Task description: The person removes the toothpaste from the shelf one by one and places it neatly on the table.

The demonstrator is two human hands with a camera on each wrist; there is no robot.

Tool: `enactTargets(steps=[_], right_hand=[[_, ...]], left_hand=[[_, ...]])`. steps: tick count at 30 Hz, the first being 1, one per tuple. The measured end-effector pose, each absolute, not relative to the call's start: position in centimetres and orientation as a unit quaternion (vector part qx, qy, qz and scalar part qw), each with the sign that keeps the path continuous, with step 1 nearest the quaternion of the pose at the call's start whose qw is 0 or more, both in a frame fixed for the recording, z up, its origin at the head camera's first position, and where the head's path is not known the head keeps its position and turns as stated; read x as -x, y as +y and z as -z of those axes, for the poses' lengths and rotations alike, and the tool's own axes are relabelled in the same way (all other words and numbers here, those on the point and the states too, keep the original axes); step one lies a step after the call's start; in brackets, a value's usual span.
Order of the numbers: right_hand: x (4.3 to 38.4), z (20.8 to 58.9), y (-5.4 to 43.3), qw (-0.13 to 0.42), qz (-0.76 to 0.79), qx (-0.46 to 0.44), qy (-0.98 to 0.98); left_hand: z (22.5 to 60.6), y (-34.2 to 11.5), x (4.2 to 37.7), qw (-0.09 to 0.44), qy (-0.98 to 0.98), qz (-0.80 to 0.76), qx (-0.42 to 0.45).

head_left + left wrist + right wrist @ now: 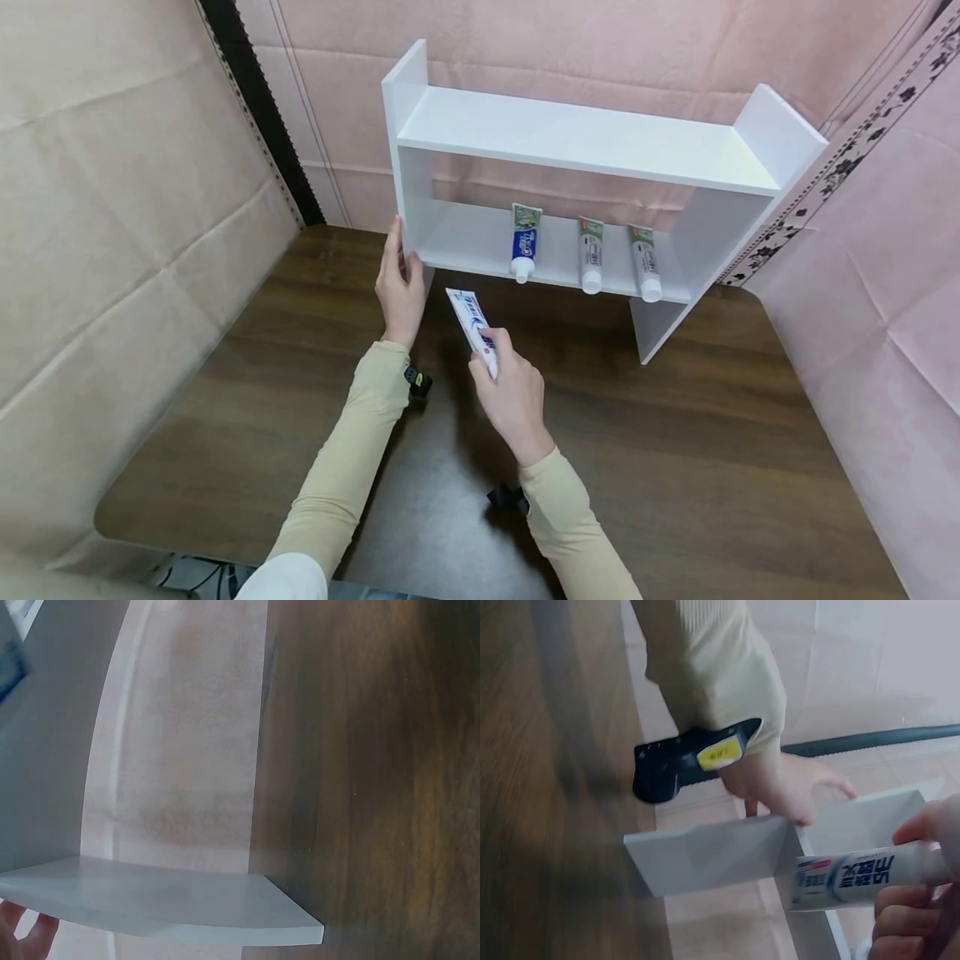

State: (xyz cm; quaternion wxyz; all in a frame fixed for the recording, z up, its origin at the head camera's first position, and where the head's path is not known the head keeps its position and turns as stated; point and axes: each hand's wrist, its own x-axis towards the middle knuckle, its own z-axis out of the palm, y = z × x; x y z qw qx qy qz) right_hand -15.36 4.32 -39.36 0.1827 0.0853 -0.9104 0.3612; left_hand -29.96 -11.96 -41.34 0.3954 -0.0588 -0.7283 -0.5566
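Note:
My right hand (pixel 513 396) grips a white toothpaste tube (pixel 469 323) with blue lettering, held in front of the shelf's left end. In the right wrist view the same tube (pixel 855 879) is pinched between thumb and curled fingers near its cap end. Against the left side panel of a white two-tier shelf (pixel 585 133) rests my left hand (pixel 401 296), its fingers mostly straight along the outer face. On the lower tier lie a blue-and-green toothpaste tube (pixel 526 237) and two green-and-white tubes, one in the middle (pixel 591 250) and one farther right (pixel 644 257), caps facing forward.
The shelf stands at the back of a brown wooden table (pixel 720 467). Pale pink fabric (pixel 585 42) hangs behind it and along both sides. Dark cables (pixel 217 575) show below the table's front left edge.

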Motion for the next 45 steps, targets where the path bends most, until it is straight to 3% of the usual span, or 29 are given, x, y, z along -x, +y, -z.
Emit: enactTargets(steps=[16, 24, 33, 45], right_hand=[[16.2, 43.1, 3.9, 0.008, -0.205, -0.110, -0.972], [15.8, 43.6, 2.6, -0.026, -0.158, -0.149, -0.976], [15.3, 44.5, 1.1, -0.038, -0.131, -0.153, -0.979], [15.2, 45.3, 0.6, -0.095, -0.141, -0.147, -0.974]], left_hand=[[41.5, -11.6, 30.2, 0.428, -0.721, 0.543, 0.055], [41.5, -11.5, 30.1, 0.426, -0.720, 0.546, 0.051], [41.6, -11.2, 30.3, 0.433, -0.720, 0.540, 0.045], [41.7, -11.3, 30.3, 0.440, -0.719, 0.536, 0.048]])
